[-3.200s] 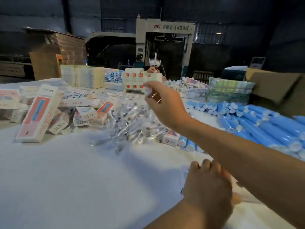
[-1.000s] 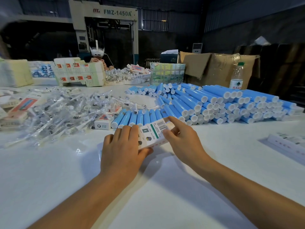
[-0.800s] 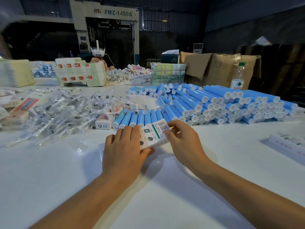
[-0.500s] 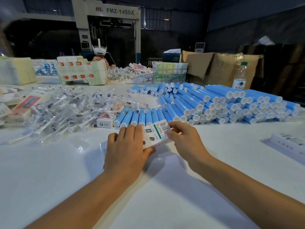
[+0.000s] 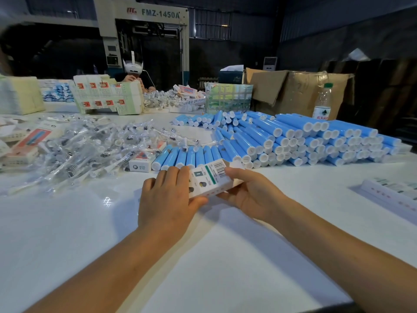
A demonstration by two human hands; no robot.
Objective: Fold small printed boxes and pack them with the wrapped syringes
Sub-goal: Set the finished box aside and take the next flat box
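Bench [image 5: 67, 233]: white, glossy top, filling the lower view.

Small printed box [image 5: 209, 180]: white carton with a green stripe and a barcode, at centre, raised just over the bench and tilted, its far end up toward 1 o'clock. An end flap stands open at that far end.

Left hand [image 5: 167, 199]: at 7 o'clock of the box, fingers laid over the box's near end, thumb under its lower edge; gripping it.

Right hand [image 5: 250, 193]: at 4 o'clock of the box, fingers curled round the far end by the barcode; gripping it.

Wrapped syringes [image 5: 85, 150]: loose heap in clear film, at 10 o'clock of the hands, well apart from them.

Blue tubes [image 5: 293, 141]: white-capped, stacked in a long pile from 12 to 2 o'clock; a single row of them lies just beyond the box.

Folded box [image 5: 141, 163]: small, white and red, lying between the syringe heap and the tube row.

Flat cartons [image 5: 24, 143]: red-and-white, piled at 9 o'clock at the bench's left edge.

White strip of boxes [image 5: 392, 193]: at 3 o'clock, lying flat.

Printed carton sheets [image 5: 108, 96]: stacked at 11 o'clock, far side.

Water bottle [image 5: 322, 102]: upright at 1 o'clock, behind the tubes, before a brown cardboard box [image 5: 293, 91].

Person with a white headset [image 5: 133, 66]: seated at the far side, 11 o'clock.

Machine [image 5: 144, 14]: marked FMZ-1450A, behind.
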